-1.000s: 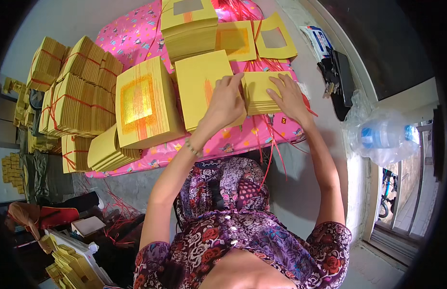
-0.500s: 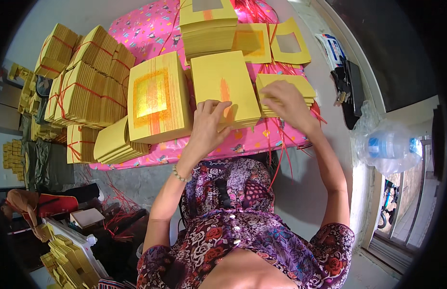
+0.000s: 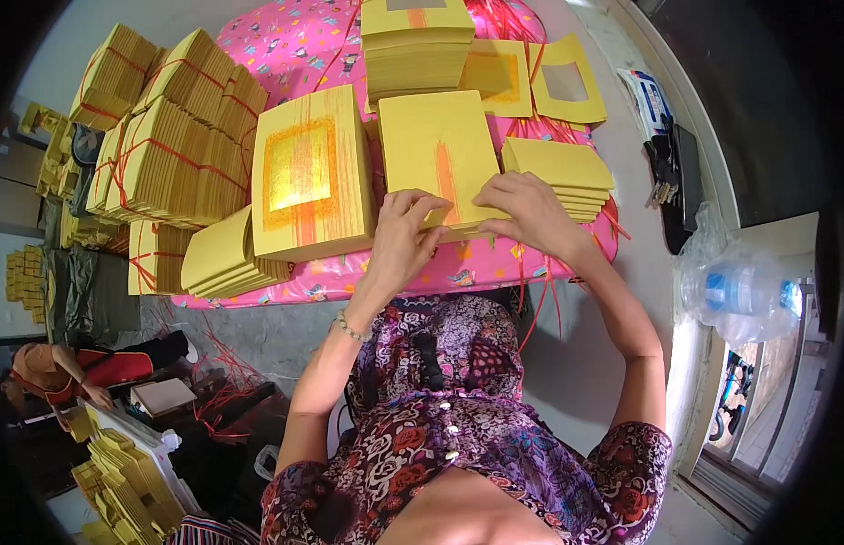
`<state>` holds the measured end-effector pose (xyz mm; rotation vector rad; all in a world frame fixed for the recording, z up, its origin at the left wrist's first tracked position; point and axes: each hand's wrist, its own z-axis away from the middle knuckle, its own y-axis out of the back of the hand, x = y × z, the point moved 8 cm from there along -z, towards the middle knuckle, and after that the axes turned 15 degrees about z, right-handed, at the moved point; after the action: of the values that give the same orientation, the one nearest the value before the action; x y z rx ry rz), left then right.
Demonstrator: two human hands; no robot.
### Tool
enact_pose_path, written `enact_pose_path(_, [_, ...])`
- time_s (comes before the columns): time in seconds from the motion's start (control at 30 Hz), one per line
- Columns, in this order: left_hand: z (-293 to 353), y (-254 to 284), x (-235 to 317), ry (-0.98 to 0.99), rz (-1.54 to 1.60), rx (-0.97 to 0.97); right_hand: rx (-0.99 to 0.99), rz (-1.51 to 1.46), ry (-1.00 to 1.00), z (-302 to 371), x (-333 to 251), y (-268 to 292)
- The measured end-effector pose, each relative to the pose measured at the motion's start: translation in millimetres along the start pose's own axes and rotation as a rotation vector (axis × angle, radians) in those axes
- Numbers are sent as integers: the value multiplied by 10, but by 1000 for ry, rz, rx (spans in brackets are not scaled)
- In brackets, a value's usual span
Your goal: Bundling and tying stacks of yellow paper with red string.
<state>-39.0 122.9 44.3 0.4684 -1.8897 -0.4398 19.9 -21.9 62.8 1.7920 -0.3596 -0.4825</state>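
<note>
A stack of yellow paper sheets (image 3: 436,136) with an orange-red streak lies on the pink table in front of me. At its near left corner my left hand (image 3: 406,232) is closed on the edge, fingers on top and thumb lower. My right hand (image 3: 526,213) grips the near right part of the same edge, also with bent fingers. How many sheets each hand pinches is hidden. Close to my right hand sits a pile of folded yellow paper (image 3: 563,168). On the left stands a thick yellow stack (image 3: 304,173) with a gold square on top.
Bundles tied with red string (image 3: 168,163) are piled at the left. Behind is a tall yellow stack (image 3: 417,64), with loose sheets (image 3: 572,86) beside it. Red strings (image 3: 554,282) hang off the pink cover (image 3: 286,54). A person (image 3: 59,372) works at lower left.
My right hand has come from the folded pile at the right to the near edge of the middle stack. My left hand stays at that edge. The view has shifted slightly.
</note>
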Motion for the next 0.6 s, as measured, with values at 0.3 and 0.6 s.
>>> enact_pose_path(0.3, [11,11,-33,-7,53,17,-51,-119,-29,-41,75,-21])
enact_pose_path(0.6, [26,28,-66,11,82,67,-82,-119,-49,-55,88,-32])
